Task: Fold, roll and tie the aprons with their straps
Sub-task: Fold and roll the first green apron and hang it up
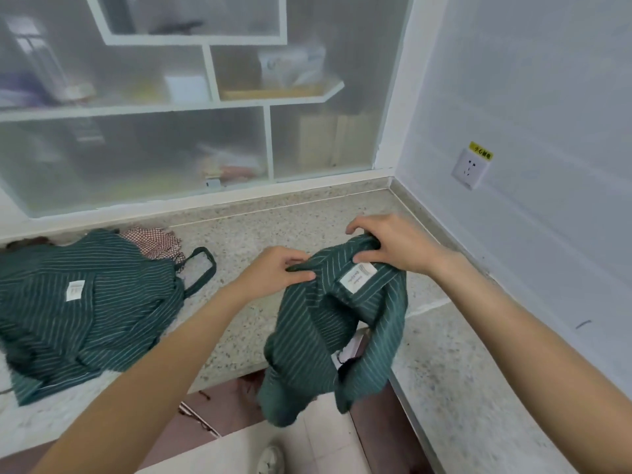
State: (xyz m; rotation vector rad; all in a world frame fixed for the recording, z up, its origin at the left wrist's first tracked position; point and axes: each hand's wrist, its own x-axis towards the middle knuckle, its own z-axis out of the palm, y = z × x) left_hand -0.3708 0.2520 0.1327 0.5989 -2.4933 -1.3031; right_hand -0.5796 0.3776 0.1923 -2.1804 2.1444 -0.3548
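I have the green striped apron [337,323] held up by its top edge, most of it hanging below my hands and draping off the front lip of the counter [239,330] toward the floor. My left hand [280,270] pinches the cloth at the edge between thumb and fingers; my right hand [390,244], just beside it and further back, has its fingers curled over a bunched fold above the white label [357,277]. The risk I see is the hanging weight: both grips sit close together at the top, so if either pinch loosens the cloth will likely slide off the counter. The bunching under my right hand could also set a crooked fold, and I cannot tell where the straps are, so one may get trapped inside. Well off to the left of my left hand lies a second striped apron [85,309], over a checked cloth [154,239]; I judge it safe from snagging.
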